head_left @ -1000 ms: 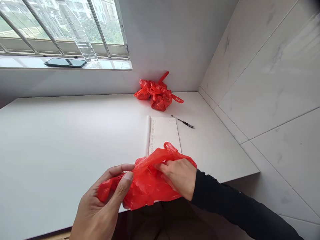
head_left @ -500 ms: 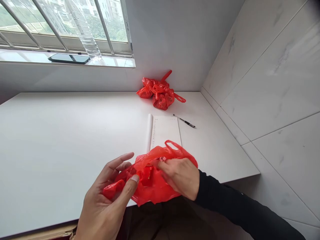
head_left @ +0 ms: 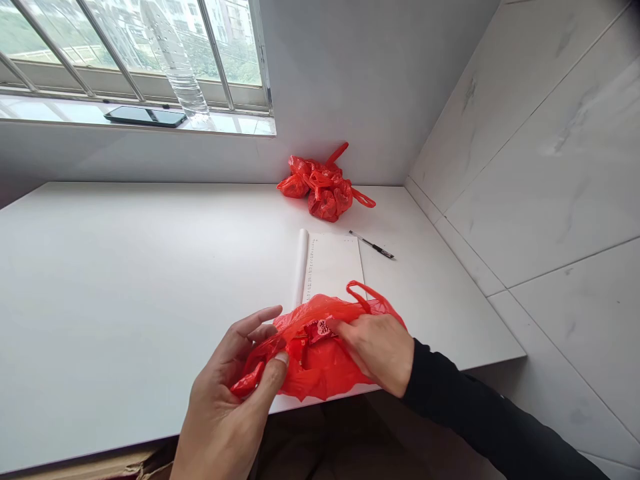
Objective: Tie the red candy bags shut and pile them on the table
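Near the table's front edge is a thin red plastic bag (head_left: pixel 325 373), its mouth spread toward me. My left hand (head_left: pixel 230 393) grips the bag's left side, thumb in front and fingers behind. My right hand (head_left: pixel 377 347) reaches into the mouth, fingers bent at a small red packet (head_left: pixel 323 328) with dark characters on a pale patch. Its fingertips are partly hidden, so whether they pinch the packet or only touch it I cannot tell. Another small red wrapped piece (head_left: pixel 299 348) with gold marks lies to the left inside the bag. One bag handle loop stands up behind my right hand.
Beyond the bag lies an open spiral notebook (head_left: pixel 333 267) on the white table (head_left: pixel 150 280), with a black pen (head_left: pixel 373 245) to its right. Tied red bags (head_left: pixel 323 190) sit against the wall. On the windowsill are a phone (head_left: pixel 145 117) and a water bottle (head_left: pixel 183 80).
My right hand has shifted slightly right. More of the packet with the dark characters now shows in the bag's mouth. The whole view has moved a little.
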A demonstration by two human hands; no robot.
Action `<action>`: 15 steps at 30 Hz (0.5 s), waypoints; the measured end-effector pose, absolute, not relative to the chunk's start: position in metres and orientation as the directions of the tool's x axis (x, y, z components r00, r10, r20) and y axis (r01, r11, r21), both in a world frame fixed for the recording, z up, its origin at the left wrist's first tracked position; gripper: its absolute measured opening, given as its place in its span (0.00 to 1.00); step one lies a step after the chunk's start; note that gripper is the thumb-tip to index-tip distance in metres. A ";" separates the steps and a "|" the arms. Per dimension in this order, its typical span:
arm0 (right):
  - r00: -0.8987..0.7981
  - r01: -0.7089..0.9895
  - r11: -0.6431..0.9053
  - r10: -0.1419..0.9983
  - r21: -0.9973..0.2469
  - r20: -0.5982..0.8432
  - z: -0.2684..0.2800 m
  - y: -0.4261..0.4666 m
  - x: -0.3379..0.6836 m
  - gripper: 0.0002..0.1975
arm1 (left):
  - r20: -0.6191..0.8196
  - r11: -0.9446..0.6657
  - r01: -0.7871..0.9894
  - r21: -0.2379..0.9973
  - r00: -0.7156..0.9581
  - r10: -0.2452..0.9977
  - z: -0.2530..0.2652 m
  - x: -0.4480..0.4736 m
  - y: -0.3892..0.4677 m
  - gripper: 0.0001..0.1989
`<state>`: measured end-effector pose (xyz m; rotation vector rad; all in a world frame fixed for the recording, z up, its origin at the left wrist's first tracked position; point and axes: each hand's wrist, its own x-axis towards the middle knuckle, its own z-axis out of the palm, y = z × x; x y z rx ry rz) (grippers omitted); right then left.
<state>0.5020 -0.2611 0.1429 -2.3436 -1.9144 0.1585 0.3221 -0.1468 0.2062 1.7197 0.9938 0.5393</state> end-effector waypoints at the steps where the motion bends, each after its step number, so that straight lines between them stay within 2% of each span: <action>1: 0.254 0.958 -0.254 0.967 -0.136 -0.019 0.147 -0.264 0.504 0.18 | -0.095 -0.141 0.368 0.919 0.554 0.827 0.207 0.322 -0.147 0.23; 5: 0.321 0.935 -0.329 0.944 -0.131 -0.079 0.152 -0.267 0.508 0.12 | -0.074 -0.174 0.368 0.913 0.570 0.818 0.208 0.325 -0.148 0.22; 11: 0.290 0.933 -0.297 0.955 -0.204 -0.063 0.153 -0.274 0.513 0.13 | -0.075 -0.170 0.360 0.917 0.575 0.814 0.211 0.329 -0.156 0.22; 15: 0.237 0.946 -0.243 0.970 -0.216 -0.053 0.154 -0.289 0.515 0.11 | -0.090 -0.091 0.330 0.940 0.495 0.864 0.216 0.332 -0.170 0.21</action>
